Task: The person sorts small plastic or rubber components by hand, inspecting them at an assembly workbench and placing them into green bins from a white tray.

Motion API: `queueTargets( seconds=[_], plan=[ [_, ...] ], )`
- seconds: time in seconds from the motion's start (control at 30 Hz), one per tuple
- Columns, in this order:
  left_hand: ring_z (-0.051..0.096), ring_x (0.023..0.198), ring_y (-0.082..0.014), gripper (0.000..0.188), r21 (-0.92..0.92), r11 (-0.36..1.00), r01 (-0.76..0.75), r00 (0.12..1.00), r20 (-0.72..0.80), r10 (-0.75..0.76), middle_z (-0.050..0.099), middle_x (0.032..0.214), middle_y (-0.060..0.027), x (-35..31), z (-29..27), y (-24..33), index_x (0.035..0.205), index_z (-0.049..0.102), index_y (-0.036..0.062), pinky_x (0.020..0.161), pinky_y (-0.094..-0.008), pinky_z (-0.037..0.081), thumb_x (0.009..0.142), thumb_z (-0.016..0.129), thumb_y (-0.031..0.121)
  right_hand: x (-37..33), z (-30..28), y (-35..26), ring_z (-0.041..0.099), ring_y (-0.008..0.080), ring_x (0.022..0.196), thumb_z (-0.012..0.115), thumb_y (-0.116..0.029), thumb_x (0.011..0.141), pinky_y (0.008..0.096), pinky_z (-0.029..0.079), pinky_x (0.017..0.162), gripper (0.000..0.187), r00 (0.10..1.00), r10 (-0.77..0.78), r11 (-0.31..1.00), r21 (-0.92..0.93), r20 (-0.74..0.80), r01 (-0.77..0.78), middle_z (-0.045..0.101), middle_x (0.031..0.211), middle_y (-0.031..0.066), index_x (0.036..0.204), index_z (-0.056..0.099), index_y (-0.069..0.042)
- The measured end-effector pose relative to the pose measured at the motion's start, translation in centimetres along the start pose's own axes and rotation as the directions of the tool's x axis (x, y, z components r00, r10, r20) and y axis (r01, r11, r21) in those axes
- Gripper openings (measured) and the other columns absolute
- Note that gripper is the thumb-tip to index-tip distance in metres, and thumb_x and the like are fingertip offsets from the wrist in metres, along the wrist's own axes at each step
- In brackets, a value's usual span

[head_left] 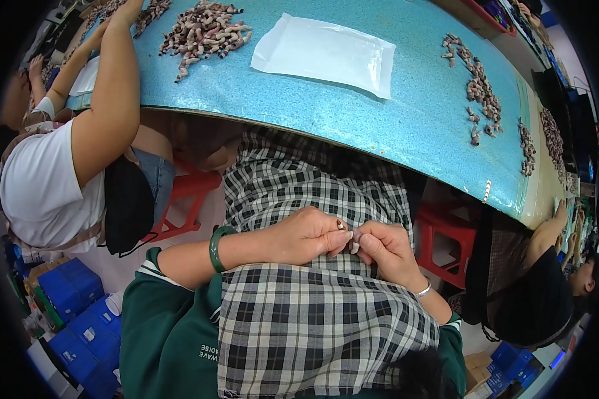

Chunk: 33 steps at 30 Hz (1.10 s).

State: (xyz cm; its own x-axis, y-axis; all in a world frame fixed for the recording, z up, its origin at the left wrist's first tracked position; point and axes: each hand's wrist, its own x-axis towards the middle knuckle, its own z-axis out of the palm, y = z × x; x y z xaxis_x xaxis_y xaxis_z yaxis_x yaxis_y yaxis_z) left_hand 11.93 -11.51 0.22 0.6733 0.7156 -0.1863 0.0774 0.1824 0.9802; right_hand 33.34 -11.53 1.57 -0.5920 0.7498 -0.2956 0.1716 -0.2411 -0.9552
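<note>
Close together above the checked apron on my lap, my left hand and my right hand pinch a small cream and dark brown tube-like piece between their fingertips. Most of this piece is hidden by my fingers. It resembles the short, knobbly cream, pinkish and brown pieces in a pile on the blue table. To the right of that pile lies a flat white plastic packet. More such pieces form a loose strip farther right on the table.
The table's near edge runs just past my knees. A person in a white shirt sits at my left, another in dark clothes at my right. Red stools and blue boxes stand on the floor. A red-and-white striped stick lies by the table edge.
</note>
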Motion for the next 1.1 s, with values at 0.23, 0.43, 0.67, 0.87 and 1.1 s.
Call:
queueTargets(
  seconds=[0.23, 0.43, 0.67, 0.87, 1.1],
  plan=[
    [0.042, 0.05, -0.008, 0.04, -0.119, 0.988, 0.094, 0.995, 0.025, -0.092, 0.049, 0.054, -0.0002, 0.3, -0.3, 0.2, 0.066, 0.058, 0.0041, 0.048, -0.0258, 0.036, 0.096, 0.047, 0.027, 0.3, -0.1, -0.4, 0.043, 0.0057, 0.046, 0.048, -0.018, 0.095, 0.0223, 0.035, 0.044, 0.026, 1.0, 0.016, 0.998, -0.06, -0.018, -0.017, 0.049, 0.052, -0.0008, 0.078, 0.058, -0.002],
    [0.038, 0.051, -0.0064, 0.042, -0.274, 0.942, 0.195, 0.981, 0.071, -0.183, 0.046, 0.054, 0.0021, 0.6, -0.6, 0.2, 0.064, 0.056, 0.0045, 0.048, -0.0237, 0.034, 0.097, 0.045, 0.028, 0.9, -0.5, -0.2, 0.04, 0.0069, 0.048, 0.047, -0.024, 0.096, 0.0243, 0.033, 0.045, 0.033, 0.996, 0.079, 0.997, -0.003, 0.029, -0.079, 0.047, 0.053, -0.0006, 0.072, 0.053, -0.003],
    [0.037, 0.05, -0.0061, 0.043, -0.348, 0.91, 0.223, 0.974, 0.108, -0.198, 0.045, 0.053, 0.003, 0.9, -1.1, -0.1, 0.063, 0.056, 0.0049, 0.047, -0.0233, 0.033, 0.097, 0.045, 0.029, 1.3, -0.5, 0.2, 0.039, 0.0078, 0.048, 0.048, -0.026, 0.096, 0.0249, 0.033, 0.046, 0.035, 0.99, 0.134, 0.988, 0.076, 0.046, -0.138, 0.047, 0.054, 0.0007, 0.07, 0.052, -0.002],
    [0.046, 0.047, -0.0156, 0.037, 0.018, 1.0, -0.017, 0.999, 0.043, 0.016, 0.049, 0.052, -0.0052, 0.7, -0.7, -0.9, 0.065, 0.054, 0.0033, 0.048, -0.0309, 0.039, 0.095, 0.049, 0.024, 1.2, 0.0, -0.2, 0.048, 0.0191, 0.047, 0.052, -0.02, 0.092, 0.0309, 0.038, 0.045, 0.029, 0.986, -0.164, 0.941, -0.301, -0.004, 0.156, 0.047, 0.054, 0.0081, 0.07, 0.051, -0.002],
    [0.052, 0.046, -0.0302, 0.031, 0.384, 0.911, -0.148, 0.987, 0.002, 0.159, 0.05, 0.052, -0.0128, 0.6, 0.2, -2.1, 0.067, 0.052, 0.0039, 0.044, -0.0393, 0.041, 0.091, 0.053, 0.022, 1.3, 0.0, 1.1, 0.05, 0.0279, 0.049, 0.059, -0.008, 0.083, 0.0354, 0.042, 0.045, 0.02, 0.925, -0.377, 0.797, -0.489, 0.057, 0.355, 0.043, 0.054, 0.0097, 0.067, 0.046, -0.004]
  ],
)
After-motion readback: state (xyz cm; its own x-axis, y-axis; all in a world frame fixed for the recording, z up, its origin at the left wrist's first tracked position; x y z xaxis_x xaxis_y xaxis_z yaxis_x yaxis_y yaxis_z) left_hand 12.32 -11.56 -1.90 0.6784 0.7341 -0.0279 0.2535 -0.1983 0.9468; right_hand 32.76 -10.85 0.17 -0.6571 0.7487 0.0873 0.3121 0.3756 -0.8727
